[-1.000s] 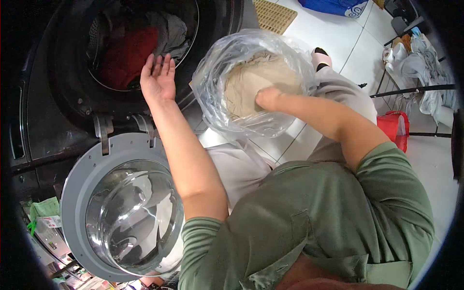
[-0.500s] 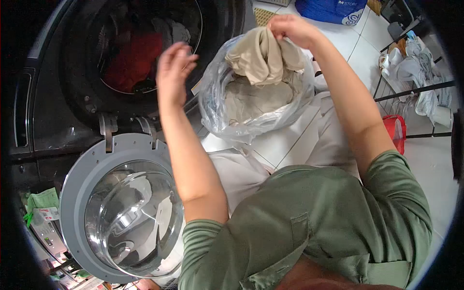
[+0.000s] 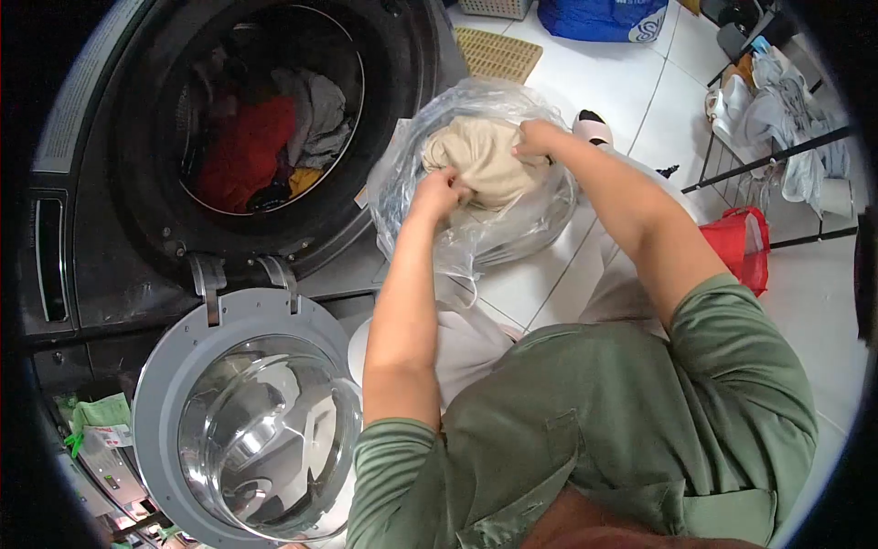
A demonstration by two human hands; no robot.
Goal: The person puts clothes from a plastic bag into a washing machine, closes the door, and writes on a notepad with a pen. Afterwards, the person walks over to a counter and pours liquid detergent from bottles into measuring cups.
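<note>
A bundled beige cloth (image 3: 487, 163) lies in the mouth of a clear plastic bag (image 3: 535, 227) on the floor between my legs. My right hand (image 3: 541, 139) pinches the cloth at its far right side. At the near left edge, my left hand (image 3: 441, 195) has its fingers curled onto the same cloth. Beside the bag, the front-loading washing machine (image 3: 119, 183) is open. Red cloth (image 3: 247, 151), grey cloth (image 3: 320, 114) and a bit of yellow cloth (image 3: 305, 180) lie in its drum.
The round glass door (image 3: 274, 439) hangs open at the left, near my left forearm. A yellow woven basket or mat (image 3: 498, 55) and a blue bag (image 3: 604, 18) are beyond the plastic bag. A black rack (image 3: 777, 160) with shoes and a red bag (image 3: 745, 247) stand at the right.
The beige cloth has come down from a raised position into the bag's mouth, with my right hand. My left hand has moved right, from before the drum opening to the cloth.
</note>
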